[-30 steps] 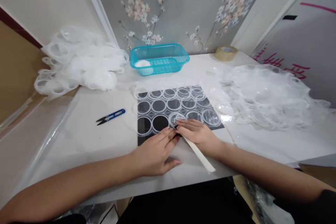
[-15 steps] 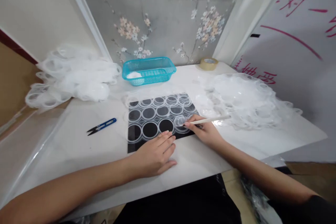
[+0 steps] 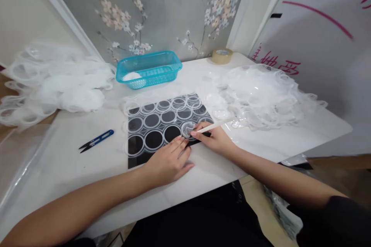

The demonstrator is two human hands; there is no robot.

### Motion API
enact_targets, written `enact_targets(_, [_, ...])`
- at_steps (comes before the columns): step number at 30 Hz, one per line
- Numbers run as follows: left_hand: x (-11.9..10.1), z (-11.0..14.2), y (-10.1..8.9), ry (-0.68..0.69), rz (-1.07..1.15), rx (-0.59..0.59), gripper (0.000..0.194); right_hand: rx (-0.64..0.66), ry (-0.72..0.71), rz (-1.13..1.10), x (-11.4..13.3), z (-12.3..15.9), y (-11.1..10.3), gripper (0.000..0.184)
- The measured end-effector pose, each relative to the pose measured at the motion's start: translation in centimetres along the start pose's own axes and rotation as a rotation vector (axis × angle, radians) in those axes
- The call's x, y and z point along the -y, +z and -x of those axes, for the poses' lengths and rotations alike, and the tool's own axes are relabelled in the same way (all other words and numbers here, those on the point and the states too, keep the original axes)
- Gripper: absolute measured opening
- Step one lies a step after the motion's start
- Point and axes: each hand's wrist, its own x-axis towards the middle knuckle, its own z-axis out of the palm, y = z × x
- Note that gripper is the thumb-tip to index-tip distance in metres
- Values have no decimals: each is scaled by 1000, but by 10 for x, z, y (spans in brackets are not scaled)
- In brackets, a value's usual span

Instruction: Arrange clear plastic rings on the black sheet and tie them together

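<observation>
A black sheet (image 3: 137, 161) lies on the table under a translucent layer with rows of white rings. My left hand (image 3: 170, 162) rests flat on its front edge, fingers stretched out and holding nothing. Just right of those fingertips, my right hand (image 3: 213, 137) grips a slim white stick (image 3: 213, 125) like a pen, slanting up to the right; its working tip is hidden by the fingers. A small loose curl of clear film (image 3: 189, 128) lies over a ring by the right fingertips. Blue-handled thread snips (image 3: 98, 140) lie to the left of the sheet.
A turquoise plastic basket (image 3: 149, 70) with something white inside stands at the back. Beside it is a roll of tape (image 3: 222, 56). Heaps of translucent ringed film lie at left (image 3: 66, 81) and right (image 3: 261, 96). A flowered panel (image 3: 165, 15) rises behind the table.
My right hand, with the white stick, has come left toward my left hand, which stays on the sheet. The view has tilted down and shifted, so the surroundings sit differently.
</observation>
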Motion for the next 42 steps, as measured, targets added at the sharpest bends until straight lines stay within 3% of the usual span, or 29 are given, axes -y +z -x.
enact_targets(15, [1, 1, 1, 3, 17, -5, 39, -31, -43, 66, -1, 1, -1, 15])
enact_targets(18, [2, 2, 2, -8, 48, 12, 40, -14, -184, 183, 1, 7, 2, 11])
enact_targets(21, [3, 2, 2, -36, 107, 31, 43, 116, -460, 464, 6, 10, 3, 16])
enact_targets(23, [4, 3, 2, -55, 154, 47, 43, 174, -572, 646, 9, 1, -4, 18])
enact_targets(25, [6, 4, 1, -70, 192, 63, 42, 70, -540, 704, 11, -15, -21, 17])
enact_targets(29, [7, 7, -2, -79, 224, 59, 41, -422, -329, 638, 10, -40, -64, 24])
enact_targets(30, [8, 7, -3, -72, 221, 42, 40, -492, -264, 596, 9, -39, -69, 24])
enact_targets(32, [7, 4, -4, -43, 204, -19, 33, -455, -125, 455, 5, -26, -70, 21])
enact_targets(34, [6, -3, -4, 8, 181, -70, 27, -223, -22, 287, 0, -7, -59, 18])
enact_targets(36, [4, -14, -2, 63, 143, -62, 29, -97, 40, 168, -4, 7, -46, 19])
enact_targets(42, [-2, -38, 19, 64, 45, -27, 46, -97, 94, 101, -10, 6, -36, 25])
